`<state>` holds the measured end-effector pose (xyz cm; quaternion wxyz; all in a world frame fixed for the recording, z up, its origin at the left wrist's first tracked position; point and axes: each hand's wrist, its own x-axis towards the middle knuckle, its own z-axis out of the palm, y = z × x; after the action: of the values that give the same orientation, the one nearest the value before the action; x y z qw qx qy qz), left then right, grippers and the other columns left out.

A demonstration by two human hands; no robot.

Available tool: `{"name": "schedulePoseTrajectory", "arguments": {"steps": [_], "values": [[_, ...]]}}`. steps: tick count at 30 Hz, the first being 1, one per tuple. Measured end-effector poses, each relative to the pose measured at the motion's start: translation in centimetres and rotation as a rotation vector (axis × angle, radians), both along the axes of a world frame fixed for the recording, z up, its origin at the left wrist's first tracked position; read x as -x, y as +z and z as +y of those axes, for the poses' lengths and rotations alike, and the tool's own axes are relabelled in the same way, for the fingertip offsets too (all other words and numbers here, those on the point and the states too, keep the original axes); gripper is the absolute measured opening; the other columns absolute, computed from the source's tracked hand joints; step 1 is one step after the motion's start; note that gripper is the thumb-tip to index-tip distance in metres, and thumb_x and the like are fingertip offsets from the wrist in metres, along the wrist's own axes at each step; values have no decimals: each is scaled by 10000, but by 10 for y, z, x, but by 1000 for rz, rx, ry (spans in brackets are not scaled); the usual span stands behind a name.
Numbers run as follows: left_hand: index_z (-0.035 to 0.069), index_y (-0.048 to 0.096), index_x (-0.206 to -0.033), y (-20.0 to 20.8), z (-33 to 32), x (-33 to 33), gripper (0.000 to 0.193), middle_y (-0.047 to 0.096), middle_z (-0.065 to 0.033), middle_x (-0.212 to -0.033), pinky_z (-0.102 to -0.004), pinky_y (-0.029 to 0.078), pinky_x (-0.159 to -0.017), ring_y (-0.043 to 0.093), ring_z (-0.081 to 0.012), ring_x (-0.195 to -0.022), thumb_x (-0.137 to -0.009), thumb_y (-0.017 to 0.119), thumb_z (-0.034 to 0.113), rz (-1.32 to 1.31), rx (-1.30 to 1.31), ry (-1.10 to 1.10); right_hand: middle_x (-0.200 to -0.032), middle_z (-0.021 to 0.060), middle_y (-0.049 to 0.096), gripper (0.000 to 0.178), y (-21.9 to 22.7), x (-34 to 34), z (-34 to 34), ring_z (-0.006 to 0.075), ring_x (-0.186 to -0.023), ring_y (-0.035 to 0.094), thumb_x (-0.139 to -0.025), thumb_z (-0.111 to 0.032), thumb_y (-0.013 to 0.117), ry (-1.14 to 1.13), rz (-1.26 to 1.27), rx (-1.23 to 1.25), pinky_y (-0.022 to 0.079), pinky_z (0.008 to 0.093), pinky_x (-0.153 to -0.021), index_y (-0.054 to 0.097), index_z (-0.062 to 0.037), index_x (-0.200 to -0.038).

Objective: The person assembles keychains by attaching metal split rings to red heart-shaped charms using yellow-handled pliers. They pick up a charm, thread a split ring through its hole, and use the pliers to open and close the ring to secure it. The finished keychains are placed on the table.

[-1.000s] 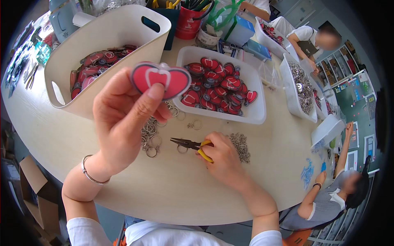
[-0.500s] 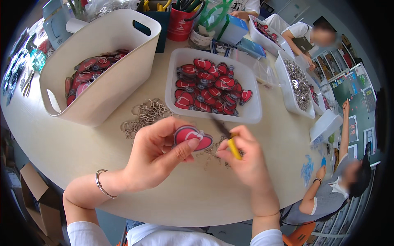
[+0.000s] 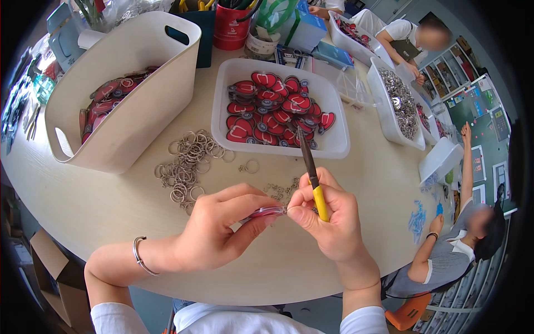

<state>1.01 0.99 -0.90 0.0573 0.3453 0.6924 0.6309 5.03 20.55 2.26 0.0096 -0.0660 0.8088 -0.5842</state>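
My left hand [image 3: 214, 231] pinches a flat red charm [image 3: 262, 212], turned edge-on. It resembles the red flip-flop-shaped charms [image 3: 270, 106] heaped in the white tray [image 3: 219, 122]. In my right hand [image 3: 339, 225] are pliers with yellow grips [image 3: 320, 201], their dark jaws pointing away over the tray's near edge. My right thumb and forefinger meet at the charm's right end; whatever they pinch there is too small to make out. Beyond the hands lie a pile of split rings [image 3: 186, 167] and a scatter of tiny metal rings [image 3: 281, 190].
A tall white bin [image 3: 150, 94] of charms stands at left. A red cup [image 3: 231, 26] and a blue box [image 3: 303, 26] stand behind the tray. To the right is a tub of metal hardware [image 3: 384, 108]. Other people sit at the far and right sides.
The charm has turned from face-up to edge-on. My right hand has come in against it, and the pliers now point away, tilted less to the left. The view has shifted slightly.
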Motion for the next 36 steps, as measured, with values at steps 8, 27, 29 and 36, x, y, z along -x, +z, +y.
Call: {"name": "schedulePoseTrajectory", "arguments": {"steps": [8, 27, 29, 36], "values": [[16, 640, -953, -3, 1, 1, 210, 632, -88, -838, -315, 514, -516, 635, -234, -642, -751, 694, 3, 314, 95, 101, -919, 41, 470, 121, -3, -1, -5, 138, -769, 504, -855, -108, 672, -30, 32, -47, 435, 271, -677, 606, -6, -858], [23, 661, -847, -4, -4, 13, 272, 622, -32, -812, -268, 453, -423, 600, -155, -658, -580, 702, 54, 825, 210, 197, -927, 116, 503, 188, -6, 0, -11, 217, -741, 536, -716, 18, 747, 29, 400, -373, 454, 300, -593, 590, 41, -817], [20, 659, -843, -2, -5, 12, 264, 619, -32, -808, -265, 457, -427, 600, -151, -660, -584, 689, 60, 877, 230, 197, -923, 116, 505, 181, -5, 1, -9, 219, -735, 535, -723, 17, 740, 63, 429, -407, 451, 299, -587, 587, 43, -815], [5, 661, -856, -2, -4, 9, 302, 627, -51, -807, -266, 465, -445, 608, -163, -646, -563, 712, 55, 800, 170, 229, -934, 87, 464, 137, -11, -6, -13, 172, -743, 500, -813, -88, 702, -29, 380, -248, 437, 276, -640, 597, -1, -821]]}}
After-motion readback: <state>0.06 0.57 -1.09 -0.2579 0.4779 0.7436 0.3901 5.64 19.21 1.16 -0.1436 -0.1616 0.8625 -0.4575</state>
